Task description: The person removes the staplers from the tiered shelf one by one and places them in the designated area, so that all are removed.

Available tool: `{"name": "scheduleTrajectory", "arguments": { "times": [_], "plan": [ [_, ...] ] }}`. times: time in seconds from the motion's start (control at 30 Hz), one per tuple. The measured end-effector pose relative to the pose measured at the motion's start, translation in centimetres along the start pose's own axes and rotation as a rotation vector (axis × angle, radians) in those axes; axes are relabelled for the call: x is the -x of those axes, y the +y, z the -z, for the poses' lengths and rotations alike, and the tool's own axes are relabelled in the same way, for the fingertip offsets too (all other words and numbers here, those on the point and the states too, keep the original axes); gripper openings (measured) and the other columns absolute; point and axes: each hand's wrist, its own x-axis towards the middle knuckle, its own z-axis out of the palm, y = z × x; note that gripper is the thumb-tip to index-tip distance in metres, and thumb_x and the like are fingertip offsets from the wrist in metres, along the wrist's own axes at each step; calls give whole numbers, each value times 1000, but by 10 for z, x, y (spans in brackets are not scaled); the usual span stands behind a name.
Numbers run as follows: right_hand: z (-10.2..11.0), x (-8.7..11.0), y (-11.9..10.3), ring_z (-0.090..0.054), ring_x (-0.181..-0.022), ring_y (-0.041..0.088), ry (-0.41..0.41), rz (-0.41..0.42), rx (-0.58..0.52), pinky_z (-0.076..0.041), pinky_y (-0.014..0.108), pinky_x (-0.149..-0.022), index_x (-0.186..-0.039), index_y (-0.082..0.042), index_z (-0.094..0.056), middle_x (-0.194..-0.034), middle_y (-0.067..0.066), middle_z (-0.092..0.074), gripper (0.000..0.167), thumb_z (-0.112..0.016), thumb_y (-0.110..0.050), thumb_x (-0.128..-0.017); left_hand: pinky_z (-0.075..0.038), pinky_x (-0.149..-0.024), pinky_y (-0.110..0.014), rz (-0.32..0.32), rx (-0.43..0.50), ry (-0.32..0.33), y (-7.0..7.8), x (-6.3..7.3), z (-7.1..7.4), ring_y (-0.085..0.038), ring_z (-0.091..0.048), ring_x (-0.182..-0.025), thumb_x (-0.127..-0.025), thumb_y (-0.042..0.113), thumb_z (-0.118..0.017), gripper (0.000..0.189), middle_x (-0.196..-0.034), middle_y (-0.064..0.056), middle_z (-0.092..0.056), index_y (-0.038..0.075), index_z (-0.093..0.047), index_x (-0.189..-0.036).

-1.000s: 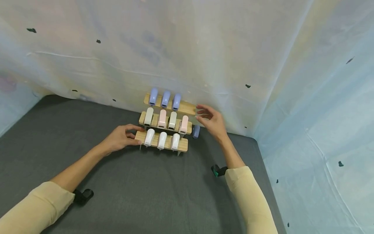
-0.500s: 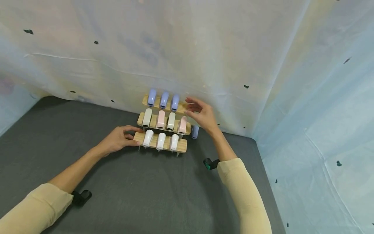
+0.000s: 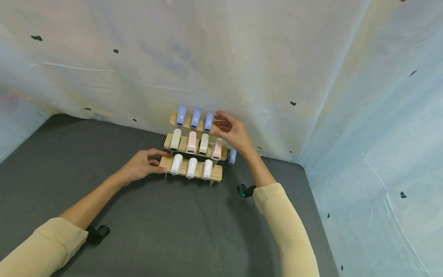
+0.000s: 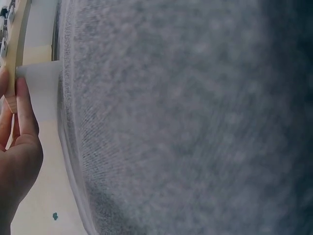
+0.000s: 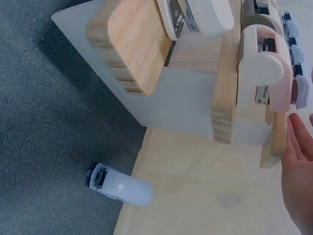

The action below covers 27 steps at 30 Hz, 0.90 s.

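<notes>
A three-tier wooden display stand [image 3: 217, 173] holds rows of mini staplers. My left hand [image 3: 143, 165] pinches the left end of the lowest shelf, thumb above and fingers below. In the left wrist view, the left hand [image 4: 22, 147] grips the board's end. My right hand [image 3: 233, 132] reaches over the top shelf, its fingers loosely bent beside the rightmost purple-blue stapler [image 3: 208, 121]; whether they touch it is unclear. On the middle shelf, pale green staplers [image 3: 175, 139] alternate with pink staplers [image 3: 192, 141]. White staplers [image 3: 192, 167] line the lowest shelf.
Another purple-blue stapler [image 5: 122, 187] lies on the dark cloth-covered table [image 3: 180, 231], right of the stand. A pale curtain [image 3: 221, 57] hangs close behind the stand, and another curtain [image 3: 373, 173] borders the right side.
My right hand has moved left along the top shelf, from its right end to the rightmost stapler there. The left hand keeps its hold on the lowest shelf.
</notes>
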Motion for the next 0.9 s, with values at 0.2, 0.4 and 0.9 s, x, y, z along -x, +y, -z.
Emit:
{"name": "scheduleTrajectory", "arguments": {
  "times": [0.2,0.4,0.9],
  "plan": [
    [-6,-12,19,-57,-122,38,15,-2,75,-44,43,-102,-146,0,-46,-137,23,-55,68,-77,-4,-86,-52,-69,-35,-6,-12,-1,1,1,0,-21,-68,-85,-86,22,-80,62,-131,-20,-56,2,-54,-139],
    [-12,-19,29,-60,-117,27,57,-14,139,-46,34,-99,-145,-7,-49,-131,15,-61,71,-82,-12,-83,-50,-65,-34,-11,16,-13,2,1,2,-28,-68,-80,-86,21,-80,62,-115,-17,-66,3,-54,-139],
    [-11,-18,29,-62,-114,22,85,-22,223,-48,30,-95,-143,-11,-52,-125,10,-64,66,-81,-15,-84,-50,-67,-34,12,34,-43,4,-4,0,-29,-69,-86,-87,20,-79,65,-124,-21,-62,2,-50,-142]
  ]
}}
